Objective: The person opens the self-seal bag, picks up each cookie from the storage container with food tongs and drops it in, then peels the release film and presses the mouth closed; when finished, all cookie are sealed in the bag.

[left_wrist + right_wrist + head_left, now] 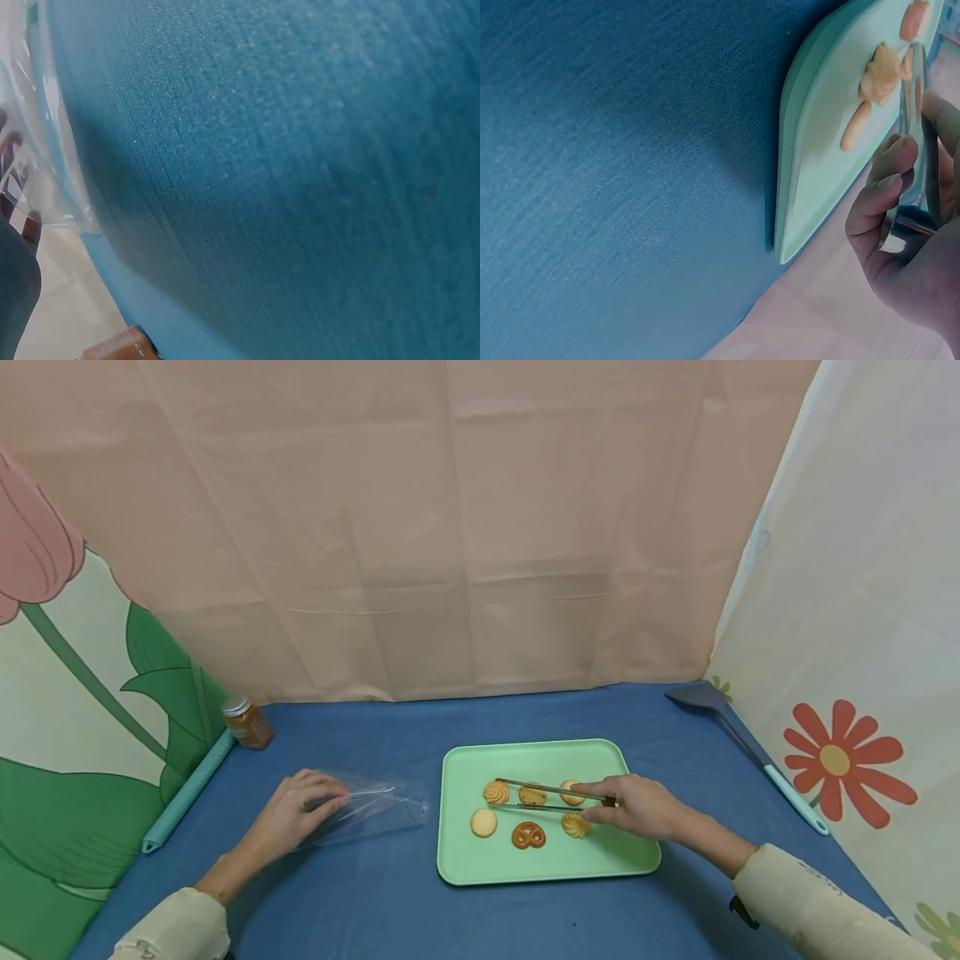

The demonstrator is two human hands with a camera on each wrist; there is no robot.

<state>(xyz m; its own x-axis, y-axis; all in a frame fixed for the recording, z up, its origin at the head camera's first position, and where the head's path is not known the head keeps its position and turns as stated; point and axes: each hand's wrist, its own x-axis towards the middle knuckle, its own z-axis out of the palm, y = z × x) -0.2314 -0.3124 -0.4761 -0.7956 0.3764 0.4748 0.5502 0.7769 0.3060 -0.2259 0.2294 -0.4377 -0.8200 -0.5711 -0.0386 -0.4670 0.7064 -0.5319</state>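
Observation:
A clear plastic bag (386, 810) is pinched at its near end by my left hand (300, 806), left of a green tray (551, 868). My right hand (637, 806) grips metal tongs (540, 808) above the tray, with the two arms spread apart over the cookies. On the tray lie a swirled cookie (496, 792), a chip cookie (532, 796), a round cookie (572, 792) partly behind the tongs, a plain cookie (483, 822), a pretzel (528, 835) and a ridged cookie (577, 825). The right wrist view shows fingers curled round the tongs (915, 150).
A jar with a silver lid (248, 723) stands at the back left, beside a long teal roll (189, 793). To the right lies a grey spatula (738, 739) with a pale handle. Blue cloth (480, 918) covers the table, with fabric walls around it.

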